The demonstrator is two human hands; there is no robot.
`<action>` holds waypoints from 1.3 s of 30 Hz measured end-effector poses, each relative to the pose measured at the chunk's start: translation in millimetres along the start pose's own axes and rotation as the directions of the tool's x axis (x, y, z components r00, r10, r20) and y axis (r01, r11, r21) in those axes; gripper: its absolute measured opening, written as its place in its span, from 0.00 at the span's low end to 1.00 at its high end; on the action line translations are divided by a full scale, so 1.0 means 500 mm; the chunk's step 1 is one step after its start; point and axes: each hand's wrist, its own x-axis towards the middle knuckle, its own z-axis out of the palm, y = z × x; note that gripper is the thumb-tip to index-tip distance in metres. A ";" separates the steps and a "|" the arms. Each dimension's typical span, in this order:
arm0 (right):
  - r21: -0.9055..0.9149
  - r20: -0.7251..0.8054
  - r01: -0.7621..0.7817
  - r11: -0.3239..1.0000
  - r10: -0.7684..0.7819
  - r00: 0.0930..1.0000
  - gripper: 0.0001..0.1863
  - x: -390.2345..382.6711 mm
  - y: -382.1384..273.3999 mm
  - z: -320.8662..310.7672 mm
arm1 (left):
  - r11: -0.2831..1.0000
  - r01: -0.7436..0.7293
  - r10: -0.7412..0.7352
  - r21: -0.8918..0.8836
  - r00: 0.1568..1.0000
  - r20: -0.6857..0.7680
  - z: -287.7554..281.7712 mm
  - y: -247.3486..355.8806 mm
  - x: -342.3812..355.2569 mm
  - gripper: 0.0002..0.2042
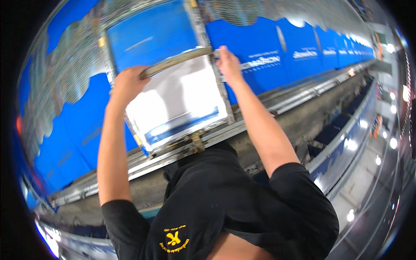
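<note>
A wooden squeegee (175, 61) lies across a rectangular screen-printing frame (228, 104), slightly tilted, its right end higher. My left hand (129, 85) is closed around the squeegee's left end, near the frame's left side. At the other end my right hand (229, 66) grips it, thumb upward, beside the frame's right edge. Above the squeegee, the screen's mesh (151, 32) looks blue. Below it spreads a glossy white area (177, 93), with a blue strip near the frame's bottom edge. The squeegee's blade is hidden.
Blue fabric pieces (264, 47) with white prints line a long table to the right; more blue fabric (69, 143) lies at left. A metal rail (303, 93) runs along the near edge, with a metal bracket (197, 141) at the frame. An aisle with reflected lights (355, 182) lies at right.
</note>
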 end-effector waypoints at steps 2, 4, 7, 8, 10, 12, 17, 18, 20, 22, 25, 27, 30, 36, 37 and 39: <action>-0.106 -0.020 0.037 0.994 -0.040 0.999 0.37 -0.005 -0.019 0.001 | 0.992 0.080 -0.082 0.093 0.997 0.016 -0.034 0.002 -0.023 0.21; -0.398 -0.255 0.428 0.811 -0.546 0.798 0.29 -0.011 -0.049 0.029 | 0.971 0.100 -0.106 0.217 0.994 0.016 -0.050 -0.027 -0.030 0.23; -0.498 0.190 0.718 0.486 -0.747 0.637 0.30 -0.020 -0.176 0.015 | 0.933 0.189 -0.206 0.307 0.978 0.023 -0.045 -0.040 -0.021 0.25; -0.496 0.335 0.771 0.399 -0.731 0.595 0.29 -0.011 -0.187 0.031 | 0.931 0.176 -0.185 0.320 0.983 -0.004 -0.041 -0.045 -0.017 0.25; -0.541 0.530 0.777 0.323 -0.587 0.613 0.27 0.004 -0.207 0.063 | 0.925 0.163 -0.151 0.342 0.987 -0.061 -0.026 -0.059 -0.015 0.26; -0.666 0.586 0.676 0.316 -0.339 0.736 0.24 0.009 -0.212 0.084 | 0.928 0.175 -0.158 0.328 0.984 -0.079 -0.022 -0.051 -0.013 0.25; -0.716 0.549 0.649 0.257 -0.367 0.751 0.21 -0.006 -0.215 0.101 | 0.924 0.241 -0.223 0.298 0.970 -0.096 -0.011 -0.058 -0.031 0.25; -0.724 0.552 0.638 0.261 -0.334 0.764 0.21 -0.009 -0.221 0.102 | 0.916 0.249 -0.232 0.315 0.968 -0.093 -0.013 -0.063 -0.035 0.27; -0.741 0.533 0.636 0.215 -0.388 0.752 0.21 -0.005 -0.206 0.102 | 0.901 0.218 -0.195 0.376 0.976 -0.097 -0.009 -0.071 -0.027 0.28; -0.722 0.490 0.644 0.255 -0.469 0.735 0.21 -0.008 -0.181 0.101 | 0.884 0.298 -0.310 0.360 0.950 -0.026 -0.021 -0.034 -0.031 0.29; -0.686 0.470 0.674 0.275 -0.539 0.699 0.16 -0.070 -0.133 0.088 | 0.914 0.261 -0.248 0.310 0.965 -0.084 0.032 -0.031 -0.104 0.30; -0.671 0.501 0.678 0.299 -0.492 0.712 0.15 -0.119 -0.102 0.061 | 0.926 0.258 -0.242 0.277 0.966 -0.091 0.065 -0.011 -0.164 0.29; -0.665 0.537 0.685 0.297 -0.447 0.715 0.14 -0.221 -0.040 0.016 | 0.949 0.256 -0.238 0.182 0.964 -0.115 0.131 0.019 -0.273 0.26; -0.605 0.560 0.728 0.323 -0.477 0.677 0.23 -0.346 -0.001 -0.030 | 0.951 0.251 -0.231 0.179 0.965 -0.125 0.157 0.086 -0.396 0.24; -0.607 0.564 0.731 0.312 -0.480 0.672 0.24 -0.354 0.003 -0.030 | 0.947 0.257 -0.236 0.191 0.963 -0.128 0.163 0.092 -0.413 0.25; -0.577 0.584 0.764 0.291 -0.506 0.634 0.25 -0.389 0.024 -0.050 | 0.949 0.254 -0.239 0.187 0.966 -0.099 0.194 0.107 -0.453 0.28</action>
